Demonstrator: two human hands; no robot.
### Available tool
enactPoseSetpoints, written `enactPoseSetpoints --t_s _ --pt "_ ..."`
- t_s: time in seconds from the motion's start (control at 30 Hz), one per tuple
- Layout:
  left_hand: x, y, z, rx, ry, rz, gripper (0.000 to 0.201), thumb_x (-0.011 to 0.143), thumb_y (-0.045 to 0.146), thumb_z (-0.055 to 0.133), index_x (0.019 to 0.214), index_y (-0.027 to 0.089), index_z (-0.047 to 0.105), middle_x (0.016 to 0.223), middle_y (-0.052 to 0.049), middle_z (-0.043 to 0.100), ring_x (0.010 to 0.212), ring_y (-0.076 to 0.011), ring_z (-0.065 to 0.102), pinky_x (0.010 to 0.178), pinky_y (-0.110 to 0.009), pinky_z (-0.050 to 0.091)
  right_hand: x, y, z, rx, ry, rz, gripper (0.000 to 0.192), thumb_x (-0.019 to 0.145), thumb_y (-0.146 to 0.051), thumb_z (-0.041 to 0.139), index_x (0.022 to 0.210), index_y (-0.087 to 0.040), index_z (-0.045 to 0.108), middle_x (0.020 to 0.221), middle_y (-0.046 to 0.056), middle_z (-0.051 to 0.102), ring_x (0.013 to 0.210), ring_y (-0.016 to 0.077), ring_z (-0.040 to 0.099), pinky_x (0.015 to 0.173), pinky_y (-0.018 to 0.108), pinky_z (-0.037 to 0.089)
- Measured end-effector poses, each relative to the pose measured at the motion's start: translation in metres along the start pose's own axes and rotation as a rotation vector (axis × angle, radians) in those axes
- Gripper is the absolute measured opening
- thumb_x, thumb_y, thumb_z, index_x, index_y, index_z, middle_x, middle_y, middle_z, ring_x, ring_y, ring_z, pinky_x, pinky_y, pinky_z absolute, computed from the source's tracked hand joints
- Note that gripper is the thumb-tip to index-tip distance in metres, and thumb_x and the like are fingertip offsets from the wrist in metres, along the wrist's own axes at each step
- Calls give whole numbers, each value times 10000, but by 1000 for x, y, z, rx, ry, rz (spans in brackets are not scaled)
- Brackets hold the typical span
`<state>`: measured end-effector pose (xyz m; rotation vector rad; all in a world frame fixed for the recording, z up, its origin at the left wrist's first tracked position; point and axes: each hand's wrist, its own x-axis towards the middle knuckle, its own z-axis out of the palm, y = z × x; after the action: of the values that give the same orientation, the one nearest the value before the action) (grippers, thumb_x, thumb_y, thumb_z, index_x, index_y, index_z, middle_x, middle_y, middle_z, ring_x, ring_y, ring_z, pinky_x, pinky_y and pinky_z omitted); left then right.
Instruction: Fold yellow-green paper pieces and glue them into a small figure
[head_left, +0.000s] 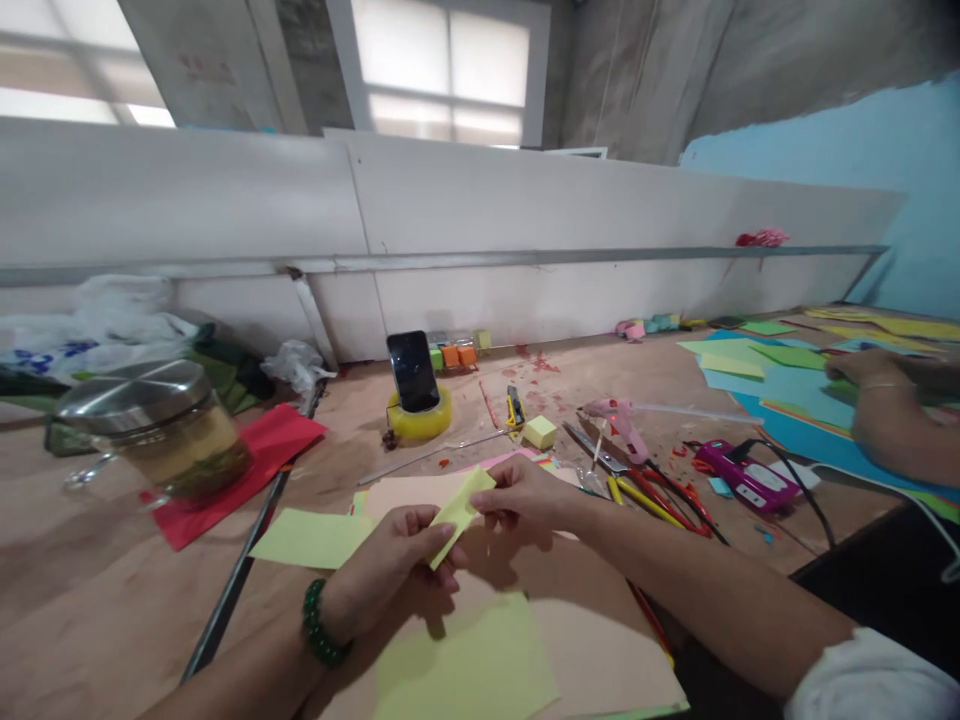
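Note:
Both hands hold a folded strip of yellow paper (459, 512) above a stack of pale peach sheets. My left hand (401, 555), with a green bead bracelet at the wrist, grips its lower end between thumb and fingers. At the upper end, my right hand (525, 492) pinches the strip with closed fingertips. A larger yellow sheet (469, 665) lies on the peach paper (600, 620) below the hands. Left of my left hand rests another yellow paper piece (311, 537). A small folded yellow paper cube (539, 432) sits just beyond my right hand.
A glass teapot (180, 440) stands at left on red paper (289, 440). A phone (413, 370) leans in a yellow tape roll (420, 420). Scissors (637, 480), a pink glue gun (622, 425), a utility knife (515, 408) and a purple device (746, 478) lie right. Another person's hand (885, 390) is over coloured paper.

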<state>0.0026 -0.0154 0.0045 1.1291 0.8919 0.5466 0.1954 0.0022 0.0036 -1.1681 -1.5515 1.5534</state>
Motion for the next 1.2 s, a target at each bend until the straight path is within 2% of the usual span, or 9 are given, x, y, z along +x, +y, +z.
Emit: enactPoseSetpoints --t_s 0.27,0.4,0.5,0.57,0.63,0.73,0.9,1.03,1.2 --pt "-2 6 -6 -28 -37 -44 422 631 501 760 705 160 522 495 31 586 355 -103 552 359 -189 438 7 3 -2 33 120 41 308 674 -396 698 564 -135 578 505 -31 589 377 33 463 392 150 348" --pt "-1 6 -7 14 -17 -46 435 630 514 732 764 181 487 568 20 617 403 -114 574 392 -206 450 8 4 -8 -67 159 77 292 720 -348 643 536 -140 552 449 -37 554 339 28 420 340 137 291" --pt "-1 6 -6 232 29 -48 350 719 490 616 846 198 472 574 22 612 424 -141 568 394 -229 433 6 4 -13 -172 123 160 293 751 -349 595 537 -164 520 365 -62 474 283 44 369 284 148 228" --pt "-3 6 -4 544 110 26 255 786 383 530 948 188 504 563 29 592 483 -163 580 453 -249 438 4 4 -15 -243 110 186 282 760 -339 576 544 -169 512 367 -66 454 277 44 343 277 153 222" --pt "-6 6 -2 927 205 112 281 805 273 486 1064 174 532 618 5 614 608 -201 618 569 -297 462 2 5 -15 -330 124 178 257 754 -308 569 547 -165 514 415 -59 470 300 39 339 294 158 235" --pt "-10 5 -2 1339 275 149 370 825 237 485 1183 156 533 849 -80 683 846 -271 642 745 -386 476 -2 5 -12 -414 146 167 222 741 -265 561 552 -161 509 471 -52 475 350 38 338 331 169 228" --pt "-7 3 -3 1467 188 352 424 820 143 499 1242 148 538 1182 -136 609 1107 -267 547 935 -392 453 -9 -5 -7 -619 178 117 232 758 -246 535 548 -164 479 484 -56 411 444 65 334 417 210 207" --pt "-4 -1 -3 1464 110 461 295 845 115 462 1077 181 632 1209 -116 629 1107 -260 551 989 -430 432 -10 -9 -8 -874 219 88 233 750 -264 584 556 -153 519 533 -42 454 521 83 364 484 236 202" --pt "-5 -7 -3 1501 137 515 270 884 139 473 1100 157 635 1250 -144 617 1115 -283 554 989 -476 431 -7 -7 -11 -965 204 100 204 759 -294 604 612 -155 580 582 -20 533 545 95 411 503 239 210"
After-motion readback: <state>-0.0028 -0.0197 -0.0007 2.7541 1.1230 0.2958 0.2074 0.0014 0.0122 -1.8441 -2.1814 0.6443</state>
